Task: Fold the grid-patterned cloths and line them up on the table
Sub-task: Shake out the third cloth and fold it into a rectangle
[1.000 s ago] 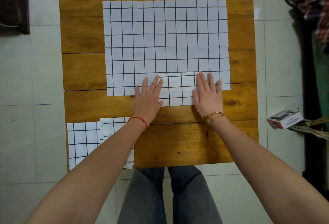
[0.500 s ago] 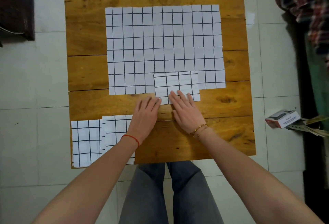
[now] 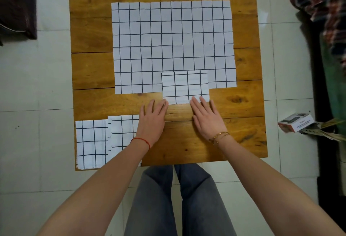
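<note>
A small folded grid cloth (image 3: 185,87) lies on the near edge of a large unfolded grid cloth (image 3: 172,44) spread over the wooden table (image 3: 89,33). My left hand (image 3: 152,119) lies flat on the wood, its fingertips at the folded cloth's near left corner. My right hand (image 3: 205,117) lies flat too, its fingertips touching the cloth's near right edge. Two folded grid cloths sit side by side at the table's near left corner: one at the corner (image 3: 91,143), the other (image 3: 122,132) partly under my left forearm.
A small cardboard box (image 3: 295,124) lies on the tiled floor right of the table, beside plaid fabric (image 3: 322,1) and dark furniture. A dark object (image 3: 17,9) stands on the floor at the far left. My legs in grey trousers (image 3: 176,202) show below the table edge.
Both hands slid back toward me off the small folded cloth onto bare wood. The right hand then moved rightward, so the hands now sit apart at the cloth's near corners.
</note>
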